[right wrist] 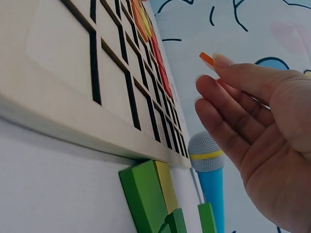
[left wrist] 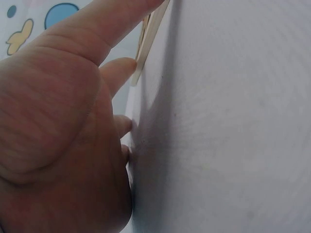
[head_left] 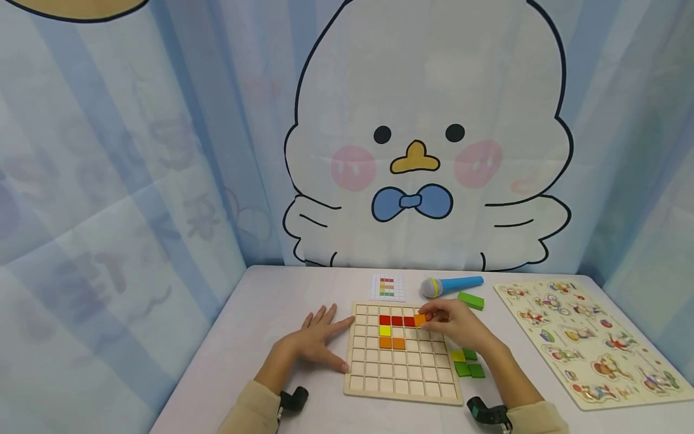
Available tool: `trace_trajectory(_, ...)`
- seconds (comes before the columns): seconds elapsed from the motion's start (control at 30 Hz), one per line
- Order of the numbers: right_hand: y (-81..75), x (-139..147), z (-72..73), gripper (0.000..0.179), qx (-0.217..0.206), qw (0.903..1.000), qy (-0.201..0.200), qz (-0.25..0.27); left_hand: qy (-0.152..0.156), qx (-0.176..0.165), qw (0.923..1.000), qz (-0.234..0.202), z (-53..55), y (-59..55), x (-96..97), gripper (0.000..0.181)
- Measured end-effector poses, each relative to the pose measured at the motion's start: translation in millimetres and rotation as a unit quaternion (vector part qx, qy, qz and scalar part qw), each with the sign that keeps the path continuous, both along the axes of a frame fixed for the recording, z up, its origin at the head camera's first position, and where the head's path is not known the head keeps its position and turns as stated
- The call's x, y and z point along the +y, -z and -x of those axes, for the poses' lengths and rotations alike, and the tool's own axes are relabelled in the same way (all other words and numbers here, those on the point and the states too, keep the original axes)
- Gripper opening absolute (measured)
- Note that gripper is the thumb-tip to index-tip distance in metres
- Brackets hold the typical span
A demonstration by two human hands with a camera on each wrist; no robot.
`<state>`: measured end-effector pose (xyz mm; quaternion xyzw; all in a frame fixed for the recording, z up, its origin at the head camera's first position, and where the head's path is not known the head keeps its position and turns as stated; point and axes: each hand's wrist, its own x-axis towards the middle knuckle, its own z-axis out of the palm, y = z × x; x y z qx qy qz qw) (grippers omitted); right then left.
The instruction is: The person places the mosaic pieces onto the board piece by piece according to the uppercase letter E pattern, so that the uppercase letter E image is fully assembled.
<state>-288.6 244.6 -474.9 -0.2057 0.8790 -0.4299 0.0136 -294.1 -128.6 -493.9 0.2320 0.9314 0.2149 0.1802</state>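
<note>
A wooden grid board (head_left: 402,398) lies on the table. In its upper part sit three red tiles (head_left: 397,320) in a row, a yellow tile (head_left: 385,331) below the leftmost, and two orange tiles (head_left: 385,342) under that. My right hand (head_left: 459,325) pinches another orange tile (head_left: 420,320) between thumb and fingers; the right wrist view shows this orange tile (right wrist: 206,58) held above the board. With fingers spread, my left hand (head_left: 315,339) rests at the board's left edge, its thumb and index finger touching the frame.
Right of the board lie several green tiles (head_left: 462,369) and a yellow tile (head_left: 458,355). A green block (head_left: 471,301) and a blue toy microphone (head_left: 461,284) are behind. A pattern card (head_left: 387,288) stands beyond the board; a picture puzzle board (head_left: 588,343) occupies the table's right side.
</note>
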Motion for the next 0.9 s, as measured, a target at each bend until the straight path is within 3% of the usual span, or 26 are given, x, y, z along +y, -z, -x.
trace_trajectory(0.53, 5.7, -16.2, 0.0, 0.021, -0.034, 0.9947, -0.077, -0.059, 0.000, 0.002, 1.0000, 0.004, 2.9, 1.0, -0.4, 0.109)
trace_trajectory(0.9, 2.7, -19.0, -2.8, 0.020, -0.052, 0.9929, -0.083, -0.068, 0.002, -0.002, 1.0000, 0.000, 0.6, -0.3, -1.0, 0.109)
